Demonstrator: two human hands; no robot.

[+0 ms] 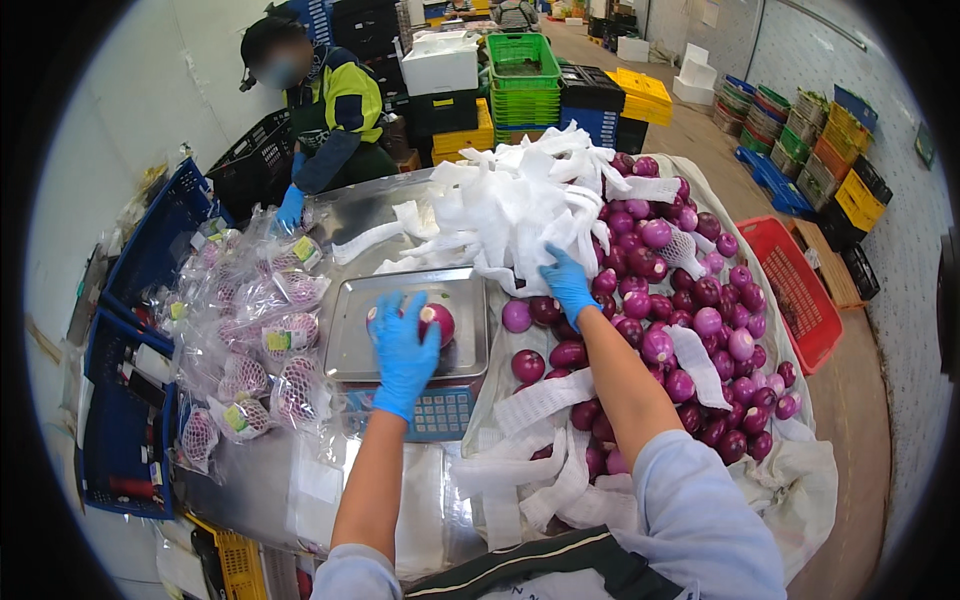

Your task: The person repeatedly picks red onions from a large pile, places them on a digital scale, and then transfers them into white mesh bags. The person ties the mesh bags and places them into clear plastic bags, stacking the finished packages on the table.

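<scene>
My left hand (406, 349), in a blue glove, is over the metal tray (349, 360) of a weighing scale. Its thumb and fingers straddle a peeled red onion (437, 324), and part of another onion shows at their left. How firmly it grips them is hidden. Below the tray lies the scale's blue keypad (435, 416). My right hand (568, 283), also gloved, touches the near edge of a heap of white foam net sleeves (517, 202). Its fingers are apart, with no sleeve plainly pinched. Many loose red onions (706, 322) lie beside that forearm.
Bagged onions in foam nets (289, 334) cover the table's left side, by blue crates (124, 420). Across the table, a co-worker (330, 112) has a gloved hand (290, 208) at the bags. A red basket (795, 300) stands right; stacked green crates (523, 67) stand behind.
</scene>
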